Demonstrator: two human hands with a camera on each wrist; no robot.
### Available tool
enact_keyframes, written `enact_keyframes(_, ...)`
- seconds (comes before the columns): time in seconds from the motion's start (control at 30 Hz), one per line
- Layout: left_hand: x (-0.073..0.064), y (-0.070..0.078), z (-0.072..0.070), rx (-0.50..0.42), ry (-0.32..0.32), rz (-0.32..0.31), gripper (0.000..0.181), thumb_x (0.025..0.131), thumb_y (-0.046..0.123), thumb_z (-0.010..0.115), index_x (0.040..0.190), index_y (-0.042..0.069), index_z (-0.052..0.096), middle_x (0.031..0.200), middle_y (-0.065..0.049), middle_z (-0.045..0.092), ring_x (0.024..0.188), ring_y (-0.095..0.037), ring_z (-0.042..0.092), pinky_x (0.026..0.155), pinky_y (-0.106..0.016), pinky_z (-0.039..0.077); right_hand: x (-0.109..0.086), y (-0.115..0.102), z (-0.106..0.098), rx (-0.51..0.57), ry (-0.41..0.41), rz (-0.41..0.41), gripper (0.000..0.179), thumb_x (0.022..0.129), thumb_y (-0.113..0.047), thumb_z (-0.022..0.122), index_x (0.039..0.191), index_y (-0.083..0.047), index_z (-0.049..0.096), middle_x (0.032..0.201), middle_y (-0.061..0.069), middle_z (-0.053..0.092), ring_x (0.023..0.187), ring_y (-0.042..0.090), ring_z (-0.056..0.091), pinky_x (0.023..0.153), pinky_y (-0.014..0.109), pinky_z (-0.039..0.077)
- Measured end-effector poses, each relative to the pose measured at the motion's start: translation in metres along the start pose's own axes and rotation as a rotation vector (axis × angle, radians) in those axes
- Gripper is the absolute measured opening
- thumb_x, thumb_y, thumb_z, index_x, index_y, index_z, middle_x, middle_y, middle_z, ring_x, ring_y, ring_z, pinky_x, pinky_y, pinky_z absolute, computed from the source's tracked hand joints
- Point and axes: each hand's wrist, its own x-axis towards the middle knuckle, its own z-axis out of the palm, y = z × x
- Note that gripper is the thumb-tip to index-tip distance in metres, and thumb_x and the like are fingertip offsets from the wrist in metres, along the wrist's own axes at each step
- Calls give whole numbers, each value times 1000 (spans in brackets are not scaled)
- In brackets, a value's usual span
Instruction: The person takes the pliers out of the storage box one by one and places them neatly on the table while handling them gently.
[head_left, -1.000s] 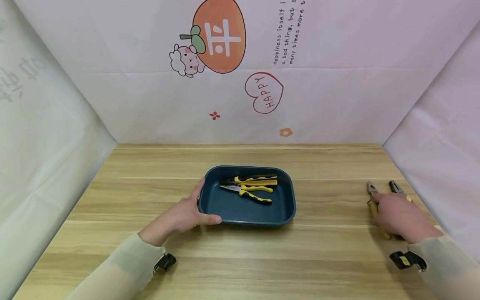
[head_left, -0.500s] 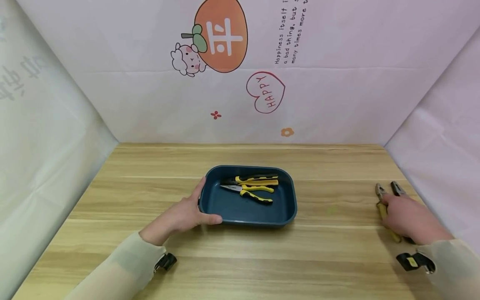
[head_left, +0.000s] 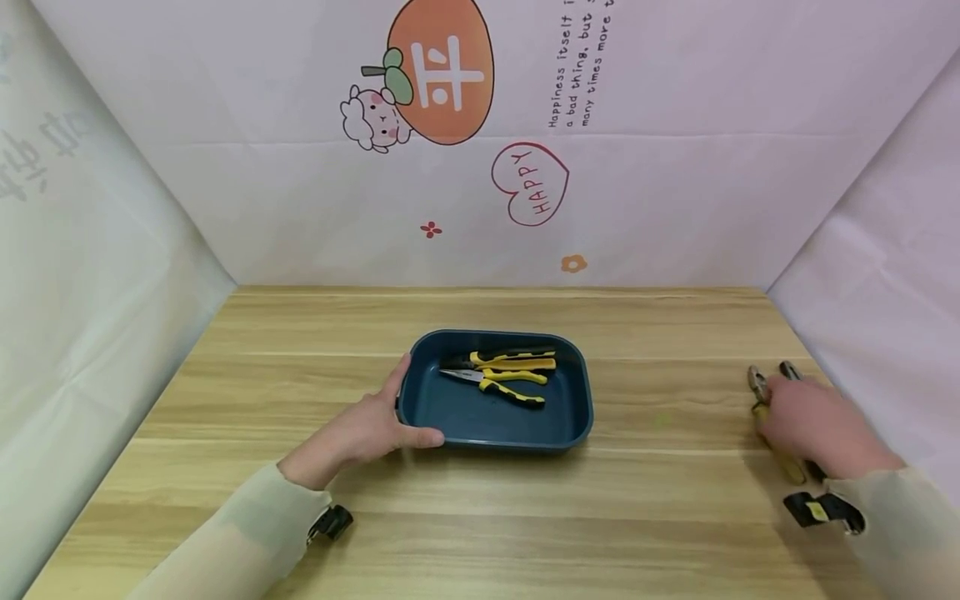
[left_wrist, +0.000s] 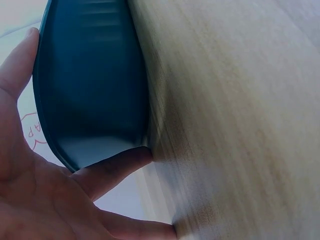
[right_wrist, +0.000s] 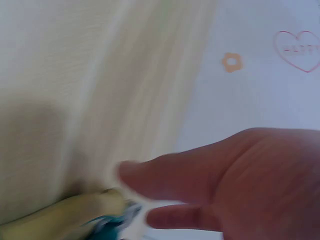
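Blue tray (head_left: 491, 423) is touching the outspread left hand (head_left: 372, 427).
Right hand (head_left: 816, 421) is partly covering yellow-handled pliers (head_left: 761, 412); I can't tell its grip.

The tray (head_left: 495, 425) and the outer pliers (head_left: 759, 387) flank free tabletop (head_left: 663, 396)

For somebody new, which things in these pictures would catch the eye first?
Probably the dark blue tray near the middle of the table, with yellow-and-black pliers lying inside. The orange print on the back wall likely comes next. Then, toward the right edge, come yellow-handled pliers partly hidden by the right grip.
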Motion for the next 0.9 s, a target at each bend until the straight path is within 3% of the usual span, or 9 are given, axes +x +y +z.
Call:
enact_keyframes(0.1, 0, 1, -1, 12, 3, -2, 128, 72, 67, 79, 161, 30, -7, 149, -33, 36, 129, -46, 45, 94, -59, 42, 7, -20, -14, 122, 0, -32, 65, 100, -43, 56, 126, 16, 52, 100, 30, 65, 77, 37, 62, 69, 53, 48)
enact_keyframes(0.17, 0, 1, -1, 20, 4, -2, 128, 73, 67, 78, 161, 29, -7, 148, -34, 37, 128, -45, 46, 93, -59, 43, 12, -40, -27, 316, -69, -40, 84, 100, -59, 47, 142, 13, 41, 121, 31, 61, 70, 35, 62, 68, 52, 49)
enact_keyframes(0.3, 0, 1, -2, 20, 4, -1, 128, 73, 66, 79, 161, 29, -7, 148, -33, 37, 129, -46, 46, 94, -59, 43, 23, -80, -50, 745, -249, -74, 81, 99, -67, 36, 148, -3, 45, 126, 19, 64, 45, 18, 40, 46, 35, 40)
enact_keyframes(0.37, 0, 1, -2, 19, 3, 0, 128, 73, 66, 79, 161, 29, -6, 148, -33, 37, 129, -46, 45, 94, -59, 42, 31, -100, -59, 861, -334, -74, 75, 98, -67, 40, 145, -9, 52, 127, 15, 65, 42, 14, 29, 39, 30, 29)
enact_keyframes(0.53, 1, 0, -1, 26, 2, 2, 128, 73, 66, 79, 161, 28, -6, 147, -33, 38, 127, -45, 48, 93, -58, 43, 53, -156, -67, 726, -456, -85, 67, 89, -66, 60, 138, -20, 60, 122, 4, 66, 44, 15, 32, 40, 28, 25)
enact_keyframes(0.63, 2, 1, -1, 33, 2, 3, 128, 72, 66, 79, 161, 28, -5, 147, -34, 39, 125, -44, 50, 91, -57, 45, 68, -187, -60, 596, -494, -104, 61, 88, -61, 66, 135, -22, 63, 86, 0, 63, 44, 16, 33, 41, 28, 24)
enact_keyframes(0.73, 2, 1, -1, 40, 1, 2, 129, 72, 67, 78, 161, 29, -6, 147, -34, 38, 126, -44, 49, 91, -56, 45, 81, -209, -50, 541, -525, -103, 53, 91, -57, 66, 130, -22, 66, 61, -1, 43, 42, 15, 30, 42, 28, 24)
enact_keyframes(0.8, 2, 1, -1, 41, 0, 1, 129, 72, 68, 78, 161, 29, -6, 147, -34, 38, 126, -45, 48, 92, -57, 44, 88, -219, -45, 515, -537, -106, 45, 92, -56, 64, 112, -17, 70, 56, -2, 34, 41, 14, 29, 43, 28, 24)
enact_keyframes(0.9, 2, 1, -1, 40, 1, -1, 130, 71, 69, 78, 161, 29, -6, 147, -34, 38, 125, -43, 49, 91, -56, 45, 96, -229, -41, 505, -537, -102, 42, 96, -54, 60, 82, -14, 60, 55, -2, 31, 40, 13, 28, 44, 28, 25)
